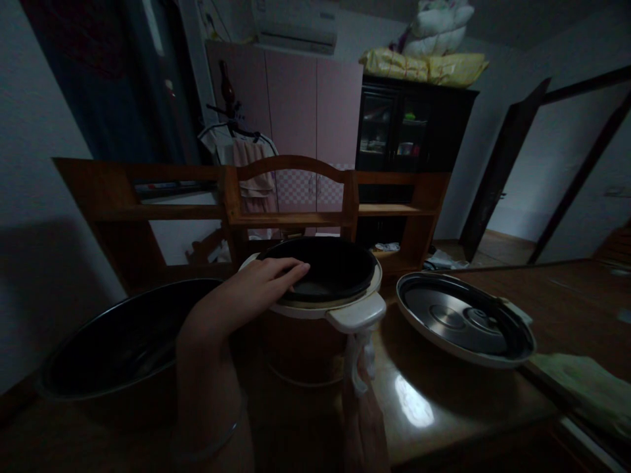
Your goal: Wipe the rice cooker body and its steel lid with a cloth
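Pink wardrobe (pixel 296 105), with checked panels on its lower doors, placed at the back of the room. Dark cabinet (pixel 428 125), glass-fronted, set to its right. Wooden shelf unit (pixel 290 218), arched at the centre, located behind the working area. Surface (pixel 473 404), brown and glossy, marked by a bright reflection. Black pot (pixel 113 348), wide and open at the top, positioned at the left. Cooker (pixel 305 348), upright and lidless, stood on the surface between black pot and lid; its dark interior is ringed by a pale rim, and a white handle (pixel 357 315) is borne at the front right. Lid (pixel 453 322), round, laid with its metal inner face upward, just right of the cooker. Pale green cloth (pixel 584 387), spread at the lower right edge of the view. Left hand (pixel 259 282), extended over the cooker's left rim, its fingers together, outstretched and clasped on nothing. Right hand (pixel 365 420), held low at the cooker's side beneath the handle; whether its fingers are clamped cannot be told. White cloth (pixel 361 361), crumpled, carried at the right hand's fingers, against or close to the cooker's wall.
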